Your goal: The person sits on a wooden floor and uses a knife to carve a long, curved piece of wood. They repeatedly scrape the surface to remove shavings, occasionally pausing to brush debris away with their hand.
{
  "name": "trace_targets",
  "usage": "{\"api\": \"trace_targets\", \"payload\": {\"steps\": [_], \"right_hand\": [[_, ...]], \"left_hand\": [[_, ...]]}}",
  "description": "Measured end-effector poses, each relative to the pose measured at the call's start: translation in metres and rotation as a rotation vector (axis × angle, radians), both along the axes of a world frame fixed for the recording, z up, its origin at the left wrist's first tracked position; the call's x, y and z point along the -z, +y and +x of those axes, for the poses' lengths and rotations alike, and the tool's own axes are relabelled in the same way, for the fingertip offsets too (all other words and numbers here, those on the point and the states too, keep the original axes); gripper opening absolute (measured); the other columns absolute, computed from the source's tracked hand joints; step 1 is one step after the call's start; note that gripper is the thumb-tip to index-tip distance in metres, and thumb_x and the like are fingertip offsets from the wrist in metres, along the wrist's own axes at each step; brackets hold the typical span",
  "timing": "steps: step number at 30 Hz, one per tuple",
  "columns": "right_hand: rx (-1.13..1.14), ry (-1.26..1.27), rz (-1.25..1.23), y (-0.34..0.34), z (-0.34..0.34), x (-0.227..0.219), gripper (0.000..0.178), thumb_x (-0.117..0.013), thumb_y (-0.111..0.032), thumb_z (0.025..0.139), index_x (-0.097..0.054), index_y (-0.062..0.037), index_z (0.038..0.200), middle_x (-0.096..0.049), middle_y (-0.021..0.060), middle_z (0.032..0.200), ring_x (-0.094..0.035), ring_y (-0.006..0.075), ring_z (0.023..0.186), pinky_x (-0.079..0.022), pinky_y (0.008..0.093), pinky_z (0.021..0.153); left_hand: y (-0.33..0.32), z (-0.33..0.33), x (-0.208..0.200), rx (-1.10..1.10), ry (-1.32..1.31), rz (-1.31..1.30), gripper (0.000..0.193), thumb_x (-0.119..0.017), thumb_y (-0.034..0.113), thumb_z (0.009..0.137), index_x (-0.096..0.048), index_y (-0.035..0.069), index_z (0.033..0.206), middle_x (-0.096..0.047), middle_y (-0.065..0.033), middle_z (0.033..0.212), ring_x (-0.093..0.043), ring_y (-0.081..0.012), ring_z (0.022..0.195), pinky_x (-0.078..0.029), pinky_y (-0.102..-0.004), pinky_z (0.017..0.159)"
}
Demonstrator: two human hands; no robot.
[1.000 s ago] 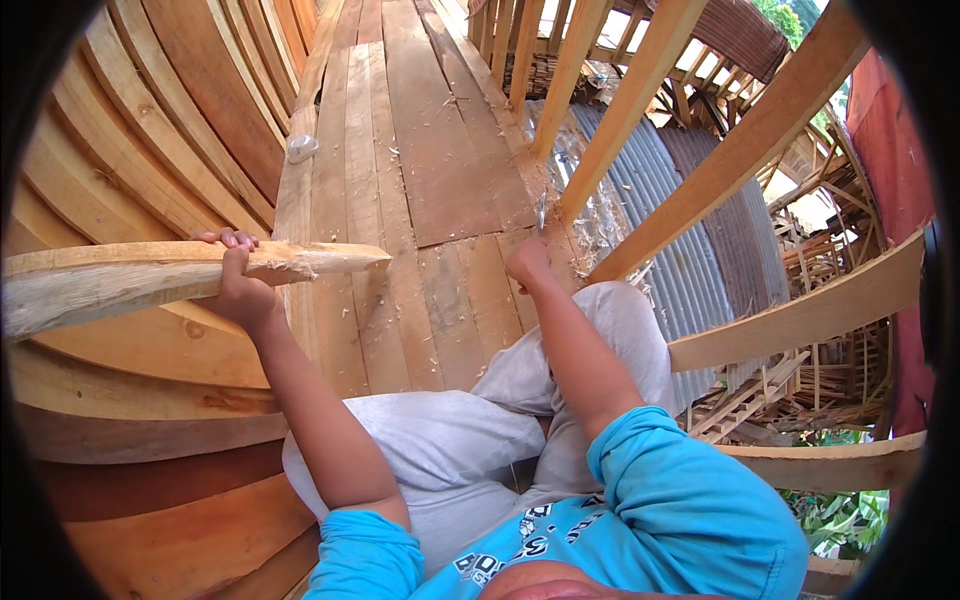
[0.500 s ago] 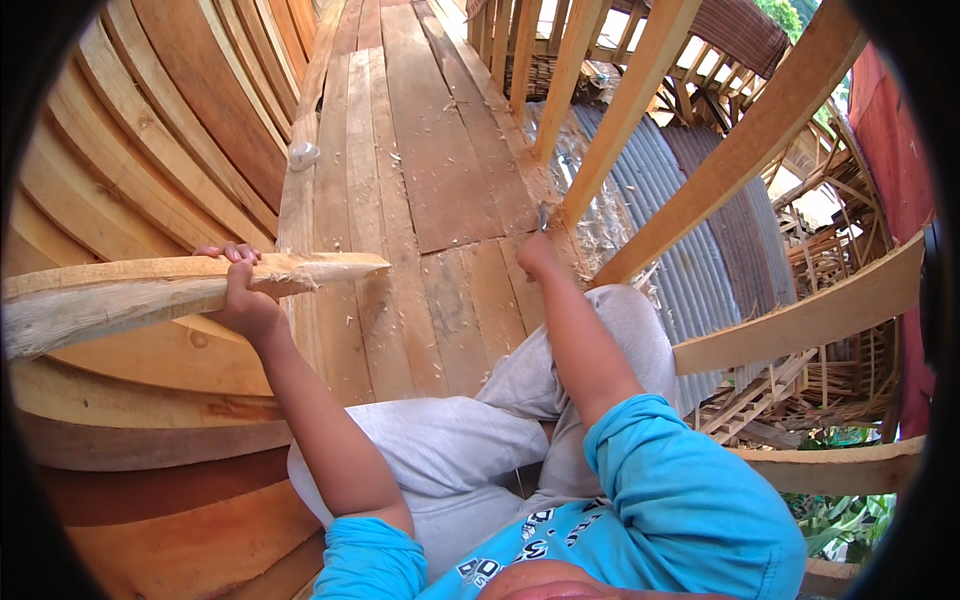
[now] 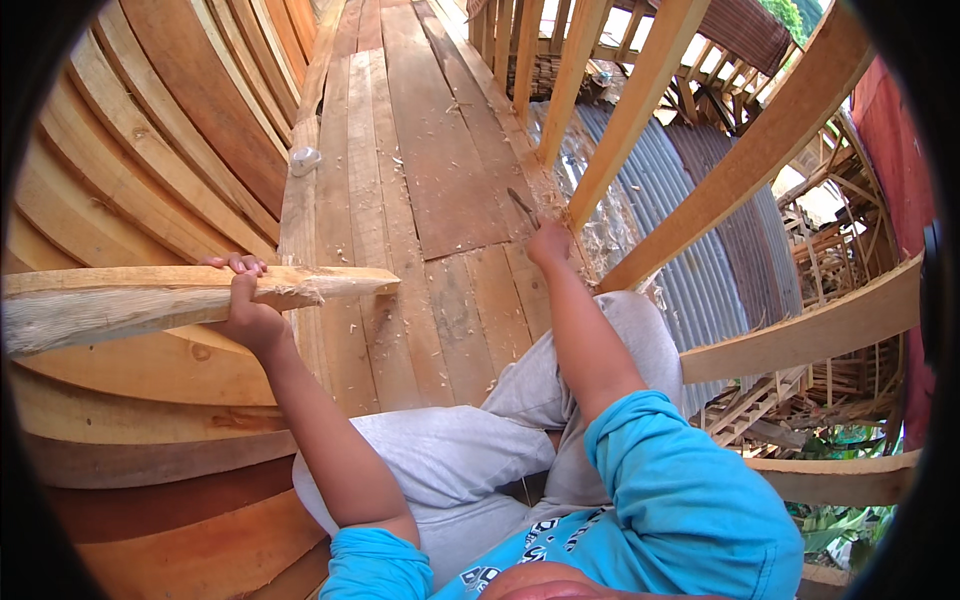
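My left hand [image 3: 253, 320] is wrapped round a thick pale beam [image 3: 345, 281], fingers over the top and thumb on the near side. The beam's right end is roughly hewn to a taper and sticks out past my hand over the plank floor. On the right, my right hand [image 3: 549, 243] is closed on a slim dark tool [image 3: 522, 206], low over the floorboards near the foot of an upright post. The tool points up and left from my fist. My fingers cover its other end, and its exact kind cannot be made out.
Wood chips are scattered across the plank floor [image 3: 440, 190]. A small clear container [image 3: 304, 160] sits by the left edge. Stacked curved planks [image 3: 130, 160] line the left side; slanting wooden posts [image 3: 635, 110] stand on the right, with corrugated sheets [image 3: 690, 230] beyond them.
My right hand has turned and shifted slightly right, so more of the slim dark tool shows, tilted leftward. My left hand keeps its grip, and the beam has shifted slightly right.
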State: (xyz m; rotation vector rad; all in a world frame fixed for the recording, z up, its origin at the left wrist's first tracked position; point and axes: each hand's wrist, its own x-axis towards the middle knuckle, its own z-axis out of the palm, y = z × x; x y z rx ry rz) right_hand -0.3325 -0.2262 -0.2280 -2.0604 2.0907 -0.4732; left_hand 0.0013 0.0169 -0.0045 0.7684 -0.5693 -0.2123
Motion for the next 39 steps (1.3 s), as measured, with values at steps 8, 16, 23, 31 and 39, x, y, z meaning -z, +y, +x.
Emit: {"api": "trace_targets", "payload": {"steps": [8, 16, 23, 31, 39], "right_hand": [[0.293, -0.252, 0.183, 0.010, 0.008, -0.024, 0.047, -0.064, -0.012, 0.082, -0.059, -0.0059, 0.129, -0.063, 0.0233, 0.123, -0.061, 0.0382, 0.117, -0.051, 0.0444, 0.096], [0.355, -0.221, 0.248, 0.019, 0.007, -0.005, 0.064, -0.062, -0.009, 0.085, -0.035, 0.0112, 0.139, -0.063, 0.0267, 0.121, -0.069, 0.0380, 0.100, -0.058, 0.0398, 0.083], [0.434, -0.649, 0.462, 0.073, 0.079, -0.009, 0.079, -0.055, 0.001, 0.088, -0.005, 0.0129, 0.148, -0.054, 0.0291, 0.129, -0.070, 0.0406, 0.070, -0.059, 0.0424, 0.049], [0.596, -0.845, 0.451, 0.062, 0.067, -0.013, 0.080, -0.056, -0.001, 0.088, -0.008, 0.0019, 0.152, -0.054, 0.0227, 0.132, -0.070, 0.0371, 0.067, -0.057, 0.0400, 0.045], [0.510, -0.750, 0.411, 0.044, 0.055, 0.016, 0.069, -0.056, -0.004, 0.088, -0.024, -0.0045, 0.149, -0.062, 0.0224, 0.119, -0.070, 0.0357, 0.069, -0.055, 0.0406, 0.044]], "left_hand": [[0.000, 0.002, 0.000, -0.007, -0.021, 0.034, 0.037, -0.048, -0.010, 0.068, -0.047, 0.005, 0.101, -0.046, -0.0064, 0.079, -0.049, -0.0181, 0.073, -0.045, -0.0322, 0.073], [0.000, -0.001, 0.000, 0.002, -0.037, 0.024, 0.036, -0.050, -0.010, 0.068, -0.047, 0.004, 0.101, -0.047, -0.0068, 0.078, -0.049, -0.0177, 0.073, -0.045, -0.0319, 0.073], [0.006, 0.008, 0.003, -0.010, -0.027, 0.019, 0.036, -0.047, -0.009, 0.069, -0.047, 0.005, 0.101, -0.047, -0.0072, 0.079, -0.049, -0.0190, 0.073, -0.045, -0.0328, 0.073], [0.004, 0.006, 0.001, -0.020, -0.037, -0.016, 0.035, -0.045, -0.007, 0.068, -0.048, 0.005, 0.100, -0.046, -0.0078, 0.079, -0.048, -0.0200, 0.072, -0.045, -0.0337, 0.070], [0.004, 0.006, 0.005, -0.006, -0.058, 0.003, 0.035, -0.045, -0.008, 0.067, -0.048, 0.005, 0.100, -0.046, -0.0072, 0.079, -0.047, -0.0195, 0.073, -0.045, -0.0334, 0.071]]}}
